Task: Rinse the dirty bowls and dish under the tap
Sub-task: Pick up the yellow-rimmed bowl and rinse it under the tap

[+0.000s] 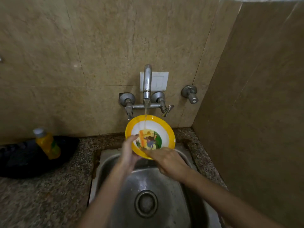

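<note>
I hold a yellow-rimmed bowl (158,126) at the centre of the frame, tilted so its inside faces me, above the back edge of the steel sink (113,168). A colourful cartoon print covers its white bottom. My left hand (130,153) grips the bowl's left rim, thumb curled over onto the inside and the fingers behind it. My right hand (170,162) comes in from the lower right, its fingers stretched fairly straight and pressing on the bowl's lower inner edge; they are blurred, and I cannot tell where the thumb lies. A thin stream of water (146,111) falls from the wall tap (147,79) onto the bowl's upper inside. The drain (146,204) sits below, in the lower middle. At the left, on the speckled counter (41,198), a yellow bottle (48,144) stands tilted against something dark (14,160).
</note>
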